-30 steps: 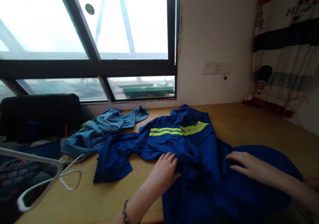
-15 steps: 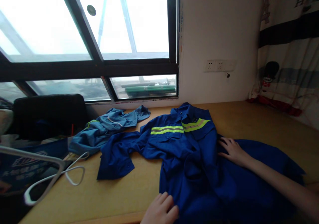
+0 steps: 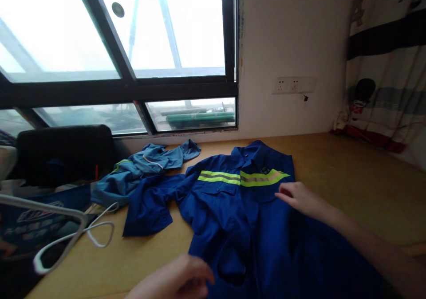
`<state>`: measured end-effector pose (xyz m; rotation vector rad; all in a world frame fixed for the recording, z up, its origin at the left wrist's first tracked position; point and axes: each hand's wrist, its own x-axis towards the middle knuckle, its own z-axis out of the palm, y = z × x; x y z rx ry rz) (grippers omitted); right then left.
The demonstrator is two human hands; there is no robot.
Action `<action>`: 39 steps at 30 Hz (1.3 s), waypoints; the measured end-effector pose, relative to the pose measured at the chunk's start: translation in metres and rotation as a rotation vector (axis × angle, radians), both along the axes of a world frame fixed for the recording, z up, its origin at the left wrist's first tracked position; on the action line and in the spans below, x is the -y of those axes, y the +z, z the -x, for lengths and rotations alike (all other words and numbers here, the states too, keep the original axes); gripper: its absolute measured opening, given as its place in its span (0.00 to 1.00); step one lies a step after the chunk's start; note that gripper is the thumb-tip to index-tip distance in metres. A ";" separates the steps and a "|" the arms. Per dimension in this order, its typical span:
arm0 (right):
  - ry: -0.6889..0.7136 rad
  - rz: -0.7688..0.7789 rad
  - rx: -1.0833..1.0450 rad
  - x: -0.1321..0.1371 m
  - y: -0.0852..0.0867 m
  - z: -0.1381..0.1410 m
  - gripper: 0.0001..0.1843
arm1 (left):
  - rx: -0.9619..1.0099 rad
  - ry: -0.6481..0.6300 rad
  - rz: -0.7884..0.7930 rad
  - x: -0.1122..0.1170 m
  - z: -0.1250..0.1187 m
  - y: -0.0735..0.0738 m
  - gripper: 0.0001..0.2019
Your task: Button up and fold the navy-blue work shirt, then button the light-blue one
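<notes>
A dark blue work jacket [image 3: 233, 210] with a yellow-grey reflective band lies spread front-up on the wooden table [image 3: 349, 179], collar toward the window. My right hand [image 3: 296, 197] rests flat on its right chest just below the band, fingers stretched out and pointing left. My left hand [image 3: 179, 279] is at the bottom edge of the view, fingers curled on the jacket's lower left hem. One sleeve [image 3: 146, 206] trails off to the left.
A crumpled lighter blue garment [image 3: 143, 170] lies at the back left, partly under the sleeve. A white clothes hanger [image 3: 76, 237] juts in at the left edge. A black chair back [image 3: 63, 152] stands by the window. Wall sockets [image 3: 293, 85] and a curtain [image 3: 382, 68] are on the right.
The jacket's body has shifted left and lies straighter. My right hand slid up toward the reflective band. My left hand moved left along the hem and curled its fingers.
</notes>
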<state>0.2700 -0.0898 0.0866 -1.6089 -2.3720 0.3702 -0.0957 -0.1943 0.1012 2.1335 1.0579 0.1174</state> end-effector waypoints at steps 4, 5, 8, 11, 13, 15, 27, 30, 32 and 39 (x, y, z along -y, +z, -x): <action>-0.101 -0.168 -0.059 -0.038 -0.025 0.071 0.22 | 0.049 0.159 -0.381 -0.089 -0.058 -0.005 0.11; -0.193 -0.149 -0.014 -0.046 -0.038 0.085 0.25 | 0.026 0.202 -0.463 -0.115 -0.073 -0.013 0.11; -0.391 -0.103 0.082 -0.064 -0.075 0.105 0.28 | -0.151 0.378 -0.587 -0.180 -0.103 -0.046 0.11; -0.448 -0.181 0.118 -0.076 -0.090 0.093 0.28 | -0.316 0.486 -0.617 -0.213 -0.113 -0.076 0.14; -0.435 -0.247 0.133 -0.081 -0.090 0.077 0.25 | -0.361 0.503 -0.655 -0.220 -0.112 -0.089 0.13; -0.429 -0.284 0.153 -0.086 -0.088 0.063 0.21 | -0.378 0.501 -0.696 -0.221 -0.109 -0.097 0.12; -0.525 -0.294 0.256 -0.125 -0.093 -0.014 0.17 | -0.432 0.695 -0.672 -0.219 -0.086 -0.099 0.16; -0.489 -0.335 0.213 -0.120 -0.083 -0.010 0.15 | -0.458 0.723 -0.654 -0.219 -0.087 -0.098 0.15; -0.473 -0.416 0.144 -0.111 -0.075 0.008 0.14 | -0.472 0.764 -0.663 -0.220 -0.085 -0.098 0.15; -0.299 -0.173 -0.086 -0.079 -0.072 0.104 0.14 | -0.530 0.857 -0.681 -0.224 -0.054 -0.096 0.15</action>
